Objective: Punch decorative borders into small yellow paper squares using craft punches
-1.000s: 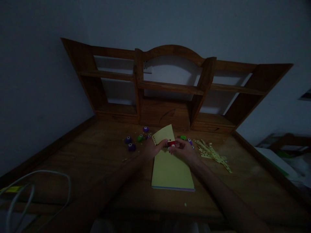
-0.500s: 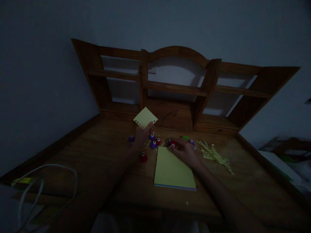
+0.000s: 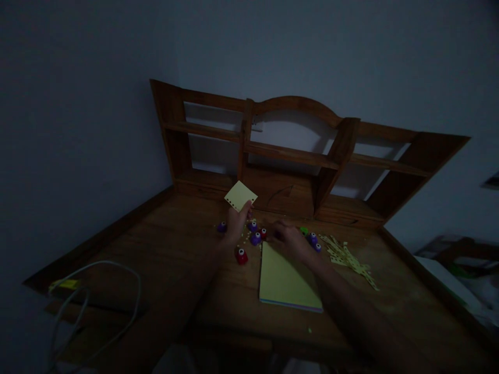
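My left hand (image 3: pixel 238 222) is closed on a small square of yellow paper (image 3: pixel 240 195), held up above the desk with a row of punched holes along its lower edge. Beneath and beside that hand stand purple craft punches (image 3: pixel 255 238) and red craft punches (image 3: pixel 241 255), with tiny paper bits scattered among them. My right hand (image 3: pixel 287 236) has curled fingers at the top edge of a yellow paper stack (image 3: pixel 289 278). Its fingertips point down and are dark, so whatever they hold is hidden.
Right of my right hand are a green punch (image 3: pixel 303 230), two purple punches (image 3: pixel 314 240) and a heap of punched yellow strips (image 3: pixel 348 258). A wooden shelf unit (image 3: pixel 292 150) rises along the back of the desk. A white cable (image 3: pixel 137 291) loops at the lower left.
The view has shifted, so the desk appears farther right and lower. The red and purple punches seen at my right fingertips are now hidden by that hand. My left hand still holds the paper.
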A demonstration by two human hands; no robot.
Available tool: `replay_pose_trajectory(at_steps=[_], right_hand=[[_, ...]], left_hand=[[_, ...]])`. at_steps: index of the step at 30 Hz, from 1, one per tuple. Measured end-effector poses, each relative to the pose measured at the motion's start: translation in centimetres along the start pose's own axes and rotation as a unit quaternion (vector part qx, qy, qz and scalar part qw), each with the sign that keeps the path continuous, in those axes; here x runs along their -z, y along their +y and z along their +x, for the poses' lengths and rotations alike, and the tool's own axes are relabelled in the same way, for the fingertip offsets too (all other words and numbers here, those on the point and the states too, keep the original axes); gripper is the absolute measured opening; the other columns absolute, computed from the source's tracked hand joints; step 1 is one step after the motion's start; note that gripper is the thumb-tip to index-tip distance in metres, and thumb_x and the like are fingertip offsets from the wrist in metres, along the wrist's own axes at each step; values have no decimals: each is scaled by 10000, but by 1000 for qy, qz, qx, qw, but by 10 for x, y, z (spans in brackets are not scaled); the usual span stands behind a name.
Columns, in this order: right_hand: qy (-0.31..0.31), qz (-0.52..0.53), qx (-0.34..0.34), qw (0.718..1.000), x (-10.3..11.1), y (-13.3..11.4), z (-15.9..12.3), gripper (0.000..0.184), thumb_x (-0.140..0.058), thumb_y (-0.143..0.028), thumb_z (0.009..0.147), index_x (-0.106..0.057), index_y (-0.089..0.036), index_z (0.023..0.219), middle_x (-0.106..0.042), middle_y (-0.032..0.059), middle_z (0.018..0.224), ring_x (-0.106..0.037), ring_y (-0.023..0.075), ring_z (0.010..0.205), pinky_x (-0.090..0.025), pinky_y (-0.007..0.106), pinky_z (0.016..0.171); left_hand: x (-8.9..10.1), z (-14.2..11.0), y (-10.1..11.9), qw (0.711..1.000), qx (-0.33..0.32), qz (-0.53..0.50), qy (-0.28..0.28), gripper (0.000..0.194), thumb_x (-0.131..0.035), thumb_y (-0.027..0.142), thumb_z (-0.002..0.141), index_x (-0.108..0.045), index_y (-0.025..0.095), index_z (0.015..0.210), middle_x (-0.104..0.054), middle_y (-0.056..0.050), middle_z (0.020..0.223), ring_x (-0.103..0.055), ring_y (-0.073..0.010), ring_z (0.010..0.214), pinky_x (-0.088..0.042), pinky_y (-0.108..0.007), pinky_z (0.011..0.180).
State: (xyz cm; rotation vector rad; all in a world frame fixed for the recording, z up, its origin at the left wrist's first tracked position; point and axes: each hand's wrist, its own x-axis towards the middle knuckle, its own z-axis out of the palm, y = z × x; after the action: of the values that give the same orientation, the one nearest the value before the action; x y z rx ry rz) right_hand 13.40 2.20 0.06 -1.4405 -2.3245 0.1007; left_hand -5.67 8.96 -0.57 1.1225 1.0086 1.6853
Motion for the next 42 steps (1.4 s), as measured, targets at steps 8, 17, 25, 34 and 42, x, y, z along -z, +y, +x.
replay_pose_trajectory(at_steps=[8,17,25,34,42], right_hand=[[-64,-1,19,998,-13,-11,37,119,-636,-234,750,-686,-167,834,-677,74,846,-625,189,724,-398,238,611],[65,424,-124,895,-4,17,19,373,-681,-387,727,-637,-180,1034,-702,31,773,-636,163,638,-478,261,587],[88,662,-175,723,1,33,-23,496,-750,-320,711,-593,-231,1172,-710,56,988,-679,165,785,-524,321,808],[148,689,-220,675,-9,33,-27,236,-760,-341,700,-659,-219,875,-708,25,869,-659,160,742,-540,258,673],[135,711,-211,657,-15,27,-29,325,-742,-327,717,-652,-231,1015,-696,24,988,-653,154,818,-543,232,667]], left_hand=[[-2,-8,-6,999,13,39,-21,363,-619,475,741,-639,116,694,-612,-37,581,-555,-130,510,-419,-224,501],[-12,-23,6,998,16,45,-38,325,-638,439,750,-654,114,752,-662,-63,628,-615,-166,587,-448,-233,528],[-39,-49,-8,976,-51,107,-181,301,-568,397,820,-678,154,957,-712,-102,959,-669,-220,876,-524,-304,755],[-36,-78,1,982,-25,47,-182,196,-608,329,803,-640,182,929,-692,-82,1023,-656,-207,895,-526,-295,767],[-36,-81,-4,981,-21,68,-182,168,-585,344,817,-615,179,817,-690,-63,817,-640,-181,720,-505,-266,615]])
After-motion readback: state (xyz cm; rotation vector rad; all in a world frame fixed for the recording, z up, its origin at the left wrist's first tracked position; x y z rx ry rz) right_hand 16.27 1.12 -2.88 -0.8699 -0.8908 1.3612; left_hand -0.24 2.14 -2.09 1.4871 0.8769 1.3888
